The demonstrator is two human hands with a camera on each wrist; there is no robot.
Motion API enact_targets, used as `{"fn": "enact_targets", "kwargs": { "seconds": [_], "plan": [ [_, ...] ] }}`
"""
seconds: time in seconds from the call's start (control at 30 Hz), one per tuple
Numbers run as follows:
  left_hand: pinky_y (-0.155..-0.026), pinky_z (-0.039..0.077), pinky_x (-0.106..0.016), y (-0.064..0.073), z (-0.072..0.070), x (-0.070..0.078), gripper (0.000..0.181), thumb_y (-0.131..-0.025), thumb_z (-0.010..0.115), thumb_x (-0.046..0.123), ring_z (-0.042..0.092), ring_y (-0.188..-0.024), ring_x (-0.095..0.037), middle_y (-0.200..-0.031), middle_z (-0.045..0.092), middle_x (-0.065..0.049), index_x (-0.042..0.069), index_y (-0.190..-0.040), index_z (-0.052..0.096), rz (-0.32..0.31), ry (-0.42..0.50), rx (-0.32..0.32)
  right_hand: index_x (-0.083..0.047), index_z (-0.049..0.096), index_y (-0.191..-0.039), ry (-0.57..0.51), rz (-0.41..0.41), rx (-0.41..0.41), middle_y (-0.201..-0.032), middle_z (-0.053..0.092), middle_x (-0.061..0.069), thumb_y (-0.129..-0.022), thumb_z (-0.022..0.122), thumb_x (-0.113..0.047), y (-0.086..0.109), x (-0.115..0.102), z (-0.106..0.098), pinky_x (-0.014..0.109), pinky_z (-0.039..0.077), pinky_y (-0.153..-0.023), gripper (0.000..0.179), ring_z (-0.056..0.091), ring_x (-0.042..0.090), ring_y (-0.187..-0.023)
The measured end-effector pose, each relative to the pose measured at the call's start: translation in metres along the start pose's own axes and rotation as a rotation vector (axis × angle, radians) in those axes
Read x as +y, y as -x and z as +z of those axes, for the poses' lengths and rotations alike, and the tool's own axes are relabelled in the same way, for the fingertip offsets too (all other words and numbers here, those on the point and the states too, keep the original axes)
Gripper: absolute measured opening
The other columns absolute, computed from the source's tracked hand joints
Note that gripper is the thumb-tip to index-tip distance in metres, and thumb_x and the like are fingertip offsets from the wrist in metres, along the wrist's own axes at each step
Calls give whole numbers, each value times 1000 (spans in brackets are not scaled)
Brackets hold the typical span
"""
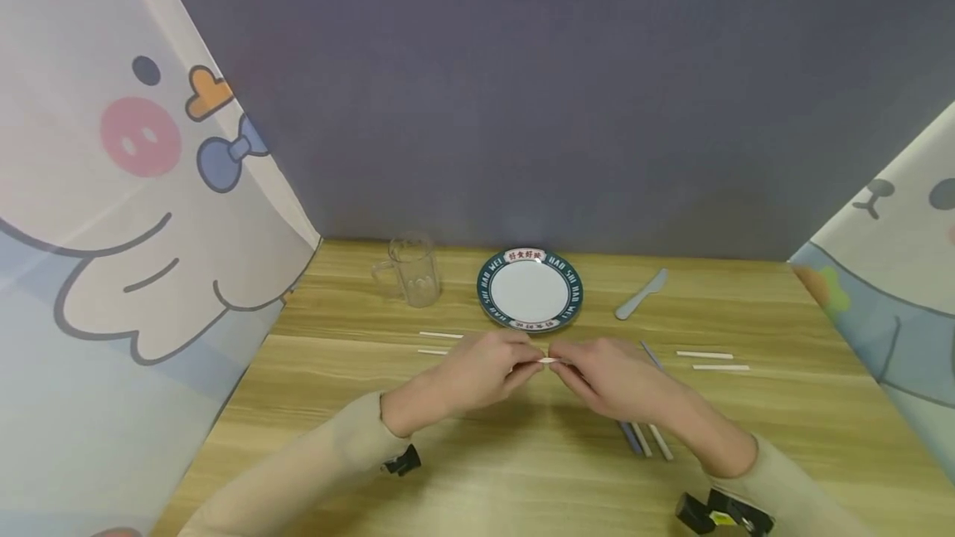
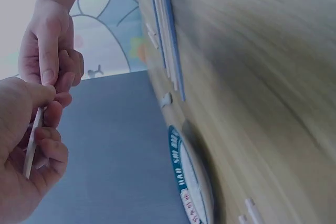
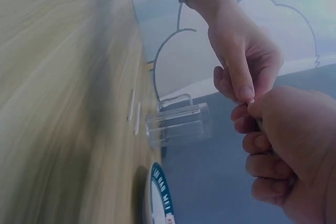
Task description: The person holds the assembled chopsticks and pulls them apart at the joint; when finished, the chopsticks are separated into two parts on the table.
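Note:
Both hands meet over the middle of the table at a thin white stick. My left hand pinches it between thumb and fingers; in the left wrist view the stick runs down along the palm. From the other side my right hand pinches it too, fingertips close to the left ones. In the right wrist view a small white bit of the stick shows between the fingertips. Most of its length is hidden by the fingers.
Just beyond the hands lies a green-rimmed plate, with a clear mug to its left and a pale knife to its right. Short white sticks lie left and right. Long blue and white sticks lie under the right forearm.

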State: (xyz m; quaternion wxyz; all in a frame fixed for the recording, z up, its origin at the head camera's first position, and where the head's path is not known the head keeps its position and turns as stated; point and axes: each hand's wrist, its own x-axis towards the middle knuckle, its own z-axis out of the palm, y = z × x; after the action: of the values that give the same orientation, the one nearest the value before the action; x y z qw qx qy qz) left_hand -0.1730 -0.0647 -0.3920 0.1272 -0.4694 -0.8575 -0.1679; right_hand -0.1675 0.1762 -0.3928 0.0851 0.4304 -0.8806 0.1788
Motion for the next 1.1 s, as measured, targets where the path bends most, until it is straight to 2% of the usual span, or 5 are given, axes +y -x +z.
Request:
{"fn": "enact_targets", "kwargs": {
  "seconds": [0.1, 0.37, 0.57, 0.87, 1.1],
  "plan": [
    [-67, 53, -12, 0, -3, -1, 17, -105, 69, 22, 61, -68, -1, -83, 70, 4, 12, -97, 80, -13, 17, 12, -24, 55, -86, 15, -25, 37, -67, 35, -17, -105, 66, -17, -4, -2, -2, 14, 26, -49, 23, 29, -7, -57],
    [-64, 46, -12, -3, -9, -4, 25, -110, 61, 22, 50, -64, 0, -73, 62, 7, 12, -90, 72, -43, 135, -71, -22, 60, -89, 23, -129, 114, -68, 40, -16, -103, 69, -16, -9, 2, -6, 11, 28, -53, 18, 31, -7, -60],
    [-59, 39, -8, -8, -15, -4, 28, -108, 63, 19, 46, -62, 1, -71, 63, 6, 13, -81, 69, -1, 171, -37, -22, 70, -100, 2, -173, 165, -76, 56, -16, -105, 67, -16, -5, 8, -10, 11, 39, -58, 8, 40, -7, -64],
    [-68, 54, -13, -13, -21, 3, 21, -107, 64, 19, 64, -71, -3, -83, 76, 3, 10, -95, 79, 4, 103, -7, -21, 74, -110, -12, -183, 219, -89, 69, -15, -108, 62, -19, 0, 9, -15, 12, 45, -61, 12, 47, -7, -68],
    [-59, 42, -9, -13, -21, 0, 26, -106, 66, 17, 51, -62, 0, -75, 70, 4, 13, -81, 71, 48, 131, 21, -22, 74, -114, -39, -211, 223, -98, 75, -13, -108, 63, -17, 1, 10, -19, 16, 54, -67, 14, 61, -5, -76]
  ]
}}
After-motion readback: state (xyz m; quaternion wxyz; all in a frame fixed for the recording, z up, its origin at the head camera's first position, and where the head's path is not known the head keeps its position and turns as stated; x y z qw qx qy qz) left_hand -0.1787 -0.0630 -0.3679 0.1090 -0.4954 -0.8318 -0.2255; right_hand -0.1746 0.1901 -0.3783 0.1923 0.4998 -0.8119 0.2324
